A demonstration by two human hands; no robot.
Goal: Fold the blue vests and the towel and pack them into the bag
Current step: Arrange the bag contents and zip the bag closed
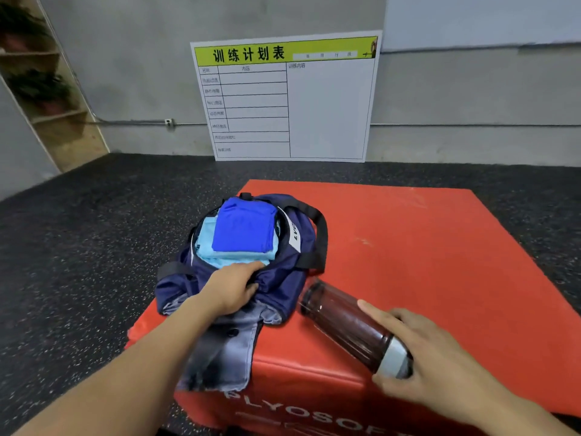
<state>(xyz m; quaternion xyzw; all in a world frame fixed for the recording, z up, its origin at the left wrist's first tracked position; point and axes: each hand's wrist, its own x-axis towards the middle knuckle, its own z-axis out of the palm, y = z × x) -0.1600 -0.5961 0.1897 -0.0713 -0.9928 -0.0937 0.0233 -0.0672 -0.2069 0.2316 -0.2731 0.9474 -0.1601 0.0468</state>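
My left hand [234,286] pinches the near rim of the navy bag [283,272], grip curled on the fabric. Inside, the folded blue vest [243,226] sits on the pale towel [232,256], both riding high in the mouth. My right hand [421,350] wraps the dark bottle [349,325] lying on the red mat [440,247], grip closed round its capped end. Risk here, I reckon: tug the rim too hard and the stack tips out; the bag also overhangs the mat's near edge and could slide off. The bottle could roll if my fingers loosen.
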